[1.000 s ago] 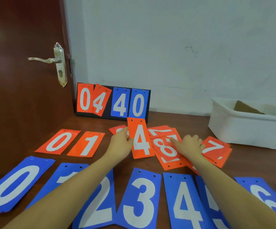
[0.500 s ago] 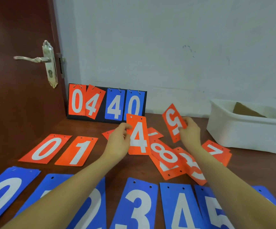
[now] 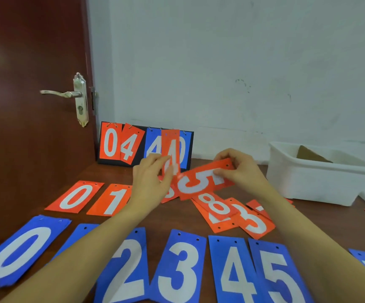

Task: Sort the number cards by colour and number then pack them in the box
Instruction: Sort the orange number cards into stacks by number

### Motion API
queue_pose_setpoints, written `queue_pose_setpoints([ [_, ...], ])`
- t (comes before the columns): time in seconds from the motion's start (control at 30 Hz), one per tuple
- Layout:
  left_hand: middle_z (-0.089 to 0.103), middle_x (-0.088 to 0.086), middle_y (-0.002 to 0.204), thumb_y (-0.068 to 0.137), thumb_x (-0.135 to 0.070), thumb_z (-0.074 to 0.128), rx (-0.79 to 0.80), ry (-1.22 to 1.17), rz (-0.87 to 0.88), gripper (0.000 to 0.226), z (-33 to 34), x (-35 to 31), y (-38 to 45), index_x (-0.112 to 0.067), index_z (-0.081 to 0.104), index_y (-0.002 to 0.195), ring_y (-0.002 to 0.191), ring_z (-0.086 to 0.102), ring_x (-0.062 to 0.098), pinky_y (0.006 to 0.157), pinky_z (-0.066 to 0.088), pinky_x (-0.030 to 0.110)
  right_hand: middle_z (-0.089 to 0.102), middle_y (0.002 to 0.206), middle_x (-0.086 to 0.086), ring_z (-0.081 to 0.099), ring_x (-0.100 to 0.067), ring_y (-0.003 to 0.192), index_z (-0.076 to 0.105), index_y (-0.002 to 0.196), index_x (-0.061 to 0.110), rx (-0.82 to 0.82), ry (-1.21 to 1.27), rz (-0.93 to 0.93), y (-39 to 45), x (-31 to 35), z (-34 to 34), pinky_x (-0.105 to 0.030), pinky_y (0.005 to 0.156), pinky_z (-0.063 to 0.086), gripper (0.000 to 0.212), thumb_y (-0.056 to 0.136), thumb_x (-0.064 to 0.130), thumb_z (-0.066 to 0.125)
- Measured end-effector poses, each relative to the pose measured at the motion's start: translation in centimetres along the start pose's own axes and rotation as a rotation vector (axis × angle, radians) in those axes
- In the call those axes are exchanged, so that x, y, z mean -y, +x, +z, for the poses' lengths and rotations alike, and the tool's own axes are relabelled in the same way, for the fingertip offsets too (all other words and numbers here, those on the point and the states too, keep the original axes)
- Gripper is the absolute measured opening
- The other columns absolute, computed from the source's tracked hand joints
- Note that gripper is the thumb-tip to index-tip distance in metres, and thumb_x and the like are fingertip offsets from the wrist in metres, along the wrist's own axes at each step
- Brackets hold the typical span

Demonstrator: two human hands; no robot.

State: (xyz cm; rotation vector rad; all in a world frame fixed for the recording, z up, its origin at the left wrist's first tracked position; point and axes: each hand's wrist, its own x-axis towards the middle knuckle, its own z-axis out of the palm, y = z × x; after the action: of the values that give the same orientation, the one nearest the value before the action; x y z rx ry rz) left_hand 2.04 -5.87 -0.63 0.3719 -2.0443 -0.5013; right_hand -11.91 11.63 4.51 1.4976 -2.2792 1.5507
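Note:
My left hand (image 3: pixel 149 182) pinches the orange 4 card (image 3: pixel 171 149), held upright and blurred above the table. My right hand (image 3: pixel 240 169) grips the orange 5 card (image 3: pixel 201 181), turned sideways, its left end close to my left hand. Orange 0 (image 3: pixel 76 196) and orange 1 (image 3: pixel 113 199) lie side by side at the left. A loose orange heap with the 8 (image 3: pixel 216 206) and the 3 (image 3: pixel 253 221) lies under my right forearm. Blue cards 0 (image 3: pixel 17 250), 2 (image 3: pixel 126 270), 3 (image 3: pixel 181 270), 4 (image 3: pixel 234 274) and 5 (image 3: pixel 279 276) form the near row.
A flip scoreboard (image 3: pixel 120 145) reading 04 and 40 stands against the wall at the back. A white plastic box (image 3: pixel 312 178) with a brown piece inside sits at the right. A dark red door with a handle (image 3: pixel 67 94) closes off the left side.
My right hand has brought the orange 5 card down and left, turning it sideways toward my left hand. My left hand has lifted the orange 4 card upright. The camera has tilted up.

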Motion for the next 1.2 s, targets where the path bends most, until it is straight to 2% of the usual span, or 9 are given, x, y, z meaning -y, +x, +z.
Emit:
queue_pose_setpoints([
  [0.13,0.058,-0.011,0.096,0.087,-0.043,0.058,0.270,0.015,0.075,0.030,-0.7,-1.3,-1.2,-0.018,0.068,0.100,0.088,0.043,-0.009,0.090,0.026,0.024,0.067,0.087,0.005,0.063,-0.001,0.073,0.061,0.087,0.027,0.106,0.051,-0.012,-0.3,1.2,1.2,-0.018,0.065,0.050,0.026,0.079,0.005,0.070],
  [0.3,0.062,0.003,0.082,0.086,-0.032,0.062,0.094,-0.135,-0.212,0.029,-0.7,-0.6,-1.6,-0.004,0.064,0.079,0.080,0.062,0.018,0.088,0.048,0.046,0.061,0.110,0.003,0.060,-0.011,0.096,0.056,0.116,0.021,-0.027,-0.135,0.044,-1.6,-1.4,3.4,-0.019,0.081,0.047,0.029,0.088,0.025,0.063],
  [0.4,0.056,-0.008,0.081,0.087,-0.034,0.060,0.124,-0.110,-0.262,0.021,-0.4,-0.4,-1.7,-0.015,0.060,0.078,0.082,0.062,0.015,0.089,0.050,0.045,0.043,0.143,0.004,0.042,-0.020,0.131,0.042,0.138,0.033,0.344,-0.624,0.228,-3.5,-5.3,3.5,-0.043,0.109,0.032,0.047,0.093,0.048,0.045],
  [0.5,0.058,-0.006,0.091,0.088,-0.037,0.059,0.154,-0.114,-0.292,0.021,0.6,-0.3,-1.5,-0.017,0.063,0.086,0.090,0.062,0.016,0.091,0.050,0.044,0.009,0.159,0.010,0.005,-0.024,0.147,0.015,0.146,0.047,0.616,-0.799,0.376,-4.2,-8.5,3.5,-0.057,0.116,0.006,0.056,0.093,0.061,0.028],
  [0.67,0.059,-0.006,0.091,0.087,-0.036,0.060,0.226,-0.168,-0.360,0.023,3.3,0.0,-0.4,-0.014,0.066,0.090,0.085,0.062,0.011,0.089,0.051,0.037,0.009,0.159,0.008,0.004,-0.024,0.147,0.014,0.147,0.045,0.548,-0.814,0.379,-0.9,-11.4,3.3,-0.055,0.116,0.006,0.056,0.094,0.061,0.025],
  [0.87,0.058,-0.007,0.092,0.087,-0.035,0.061,0.238,-0.205,-0.407,0.016,5.7,0.2,1.0,-0.020,0.060,0.088,0.075,0.058,0.006,0.061,0.041,0.011,0.020,0.157,0.000,0.016,-0.028,0.145,0.022,0.148,0.034,0.515,-0.856,0.333,2.7,-13.4,3.2,-0.047,0.117,0.012,0.052,0.099,0.051,0.024],
  [1.0,0.061,-0.005,0.097,0.086,-0.035,0.061,0.232,-0.234,-0.439,0.017,6.1,0.3,1.2,-0.019,0.062,0.093,0.079,0.061,0.009,0.061,0.042,0.011,0.059,0.112,-0.011,0.054,-0.027,0.110,0.059,0.112,0.008,0.131,-0.489,0.219,2.5,-11.2,3.9,-0.038,0.094,0.040,0.041,0.102,0.032,0.028],
  [1.13,0.063,0.001,0.094,0.087,-0.032,0.062,0.229,-0.260,-0.408,0.020,6.1,-0.4,0.7,-0.013,0.066,0.091,0.084,0.064,0.015,0.069,0.052,0.022,0.065,0.098,0.001,0.063,-0.008,0.084,0.057,0.109,0.010,-0.093,0.272,0.448,2.3,-7.5,5.3,-0.019,0.066,0.049,0.037,0.089,0.041,0.059],
  [1.2,0.064,0.001,0.095,0.086,-0.031,0.062,0.224,-0.301,-0.388,0.019,5.8,-1.0,0.5,-0.013,0.067,0.091,0.085,0.065,0.014,0.072,0.052,0.021,0.069,0.102,-0.007,0.069,-0.016,0.084,0.054,0.111,0.005,-0.149,0.449,0.492,2.3,-6.7,5.9,-0.025,0.067,0.058,0.041,0.081,0.027,0.072],
])
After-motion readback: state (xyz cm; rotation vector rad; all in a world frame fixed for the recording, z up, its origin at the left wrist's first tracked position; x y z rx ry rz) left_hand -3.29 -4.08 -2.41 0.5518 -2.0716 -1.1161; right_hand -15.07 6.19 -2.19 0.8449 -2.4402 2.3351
